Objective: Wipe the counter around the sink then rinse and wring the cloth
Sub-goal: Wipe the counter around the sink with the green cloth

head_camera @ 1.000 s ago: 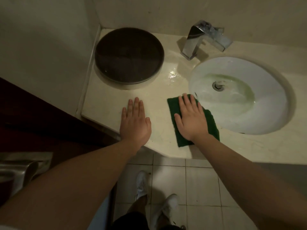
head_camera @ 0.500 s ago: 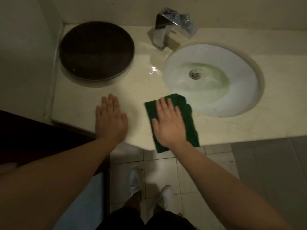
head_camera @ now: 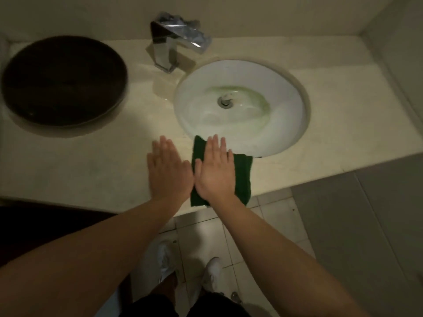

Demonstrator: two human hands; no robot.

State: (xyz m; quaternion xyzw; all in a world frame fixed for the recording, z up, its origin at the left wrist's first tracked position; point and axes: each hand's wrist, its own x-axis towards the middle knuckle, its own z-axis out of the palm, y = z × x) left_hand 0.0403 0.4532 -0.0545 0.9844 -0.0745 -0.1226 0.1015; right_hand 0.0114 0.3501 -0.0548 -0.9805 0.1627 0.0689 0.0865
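A folded dark green cloth [head_camera: 243, 177] lies on the cream counter [head_camera: 80, 161], on the front strip just below the white sink basin [head_camera: 286, 115]. My right hand [head_camera: 216, 172] presses flat on the cloth with fingers straight, pointing toward the basin. My left hand [head_camera: 168, 172] rests flat on the bare counter right beside it, the two hands nearly touching. The cloth's near end hangs slightly over the counter's front edge. The basin shows a greenish stain around its drain [head_camera: 225, 101].
A chrome faucet [head_camera: 169, 42] stands behind the basin at its left. A round dark tray [head_camera: 64, 81] sits at the counter's far left. A wall [head_camera: 402, 53] bounds the counter on the right. Tiled floor [head_camera: 263, 225] and my white shoes lie below.
My right hand has slid the cloth rightward along the counter's front edge, to directly below the basin. My left hand followed and closed the gap to the right hand.
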